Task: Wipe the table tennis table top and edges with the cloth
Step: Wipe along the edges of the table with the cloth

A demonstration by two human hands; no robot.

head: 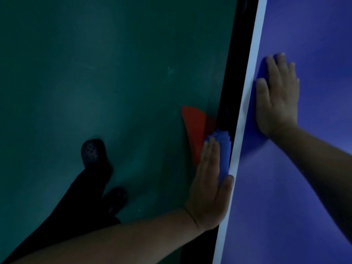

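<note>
**Cloth pressed to the side of the bench**

Head view: Nearest the camera, the left forearm reaches in from the bottom left, and the left hand (208,185) lies flat against the side edge of the bench (304,168). Its fingers are straight and close together, pointing away from the camera, and the thumb hooks up onto the white line (245,111) that runs along the rim of the blue top. Under the palm and fingers is a blue cloth (222,149), bunched in folds, pressed between the hand and the dark side of the bench; its crumpled end sticks out past the fingertips. The hand is open and pushing on the cloth rather than curled round it.

The right arm comes in from the right edge, and the right hand (278,96) rests palm down on the blue top just inside the white line, fingers straight and slightly spread, holding nothing.

Beside the cloth, on the floor side, a red sheet-like shape (193,130) shows against the dark green floor (95,73); what it is cannot be told. Lower left, a leg in dark trousers (72,202) ends in a dark perforated shoe (92,151) standing on the floor, with a second shoe (118,199) dimly seen closer to the body. The whole scene is dim.
</note>
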